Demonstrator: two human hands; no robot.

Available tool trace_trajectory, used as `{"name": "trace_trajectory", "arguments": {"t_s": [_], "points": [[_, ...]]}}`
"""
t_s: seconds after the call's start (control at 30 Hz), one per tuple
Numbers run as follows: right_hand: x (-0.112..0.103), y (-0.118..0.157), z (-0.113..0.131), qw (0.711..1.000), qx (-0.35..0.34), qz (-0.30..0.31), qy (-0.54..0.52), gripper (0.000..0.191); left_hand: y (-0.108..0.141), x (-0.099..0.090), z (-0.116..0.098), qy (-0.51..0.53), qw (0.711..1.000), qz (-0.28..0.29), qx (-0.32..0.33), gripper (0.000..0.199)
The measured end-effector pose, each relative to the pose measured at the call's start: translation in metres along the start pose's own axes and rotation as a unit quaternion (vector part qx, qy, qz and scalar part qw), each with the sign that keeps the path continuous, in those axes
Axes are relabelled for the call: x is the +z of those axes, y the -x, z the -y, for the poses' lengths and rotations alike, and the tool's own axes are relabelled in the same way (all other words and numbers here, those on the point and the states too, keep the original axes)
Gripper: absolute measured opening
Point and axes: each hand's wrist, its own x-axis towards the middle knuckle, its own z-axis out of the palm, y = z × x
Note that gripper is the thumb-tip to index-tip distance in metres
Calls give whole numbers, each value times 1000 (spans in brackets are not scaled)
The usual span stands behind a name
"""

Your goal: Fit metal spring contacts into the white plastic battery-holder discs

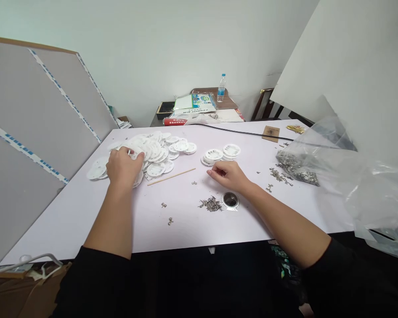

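Surface [182,234]: one, pale, carrying all items below.

Clear plastic bag [333,165]: one, lying over the right side, small metal parts gathered inside.

Heap of white discs [152,150]: one, large, overlapping, on the left; judged the portion left to handle, far outnumbering the group beyond it.

Left hand [124,167]: at the near edge of the heap, half open, thumb spread from the fingers; whether it has hold of a disc cannot be told.

Right hand [230,175]: fingers curled in, thumb near the forefinger, just in front of the smaller group; whether anything is pinched cannot be told.

Smaller group of discs [231,150]: a few, right of the heap, metal-coloured details on the upper faces; probably the done portion, so work looks early.

Wooden stick [171,176]: one, lying slantwise near the heap.

Round container [231,209]: one, dark inside.

Pile of metal parts [213,204]: beside the container, apparently unused.

Stray metal parts [170,221]: several, scattered singly and in little clusters.
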Motion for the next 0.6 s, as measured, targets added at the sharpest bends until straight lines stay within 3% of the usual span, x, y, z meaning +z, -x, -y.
{"name": "trace_trajectory", "arguments": {"t_s": [0.37,0.43,0.6], "points": [[0,0,0,1000,-10,-24,-9,40,-2,2,3,72,997,-31,12,28],[0,0,0,999,-15,-29,-10,39,-1,-1,4,79,995,-61,22,27],[-1,1,0,999,-21,-33,-29,38,-4,-8,9,149,968,-194,60,24]]}}
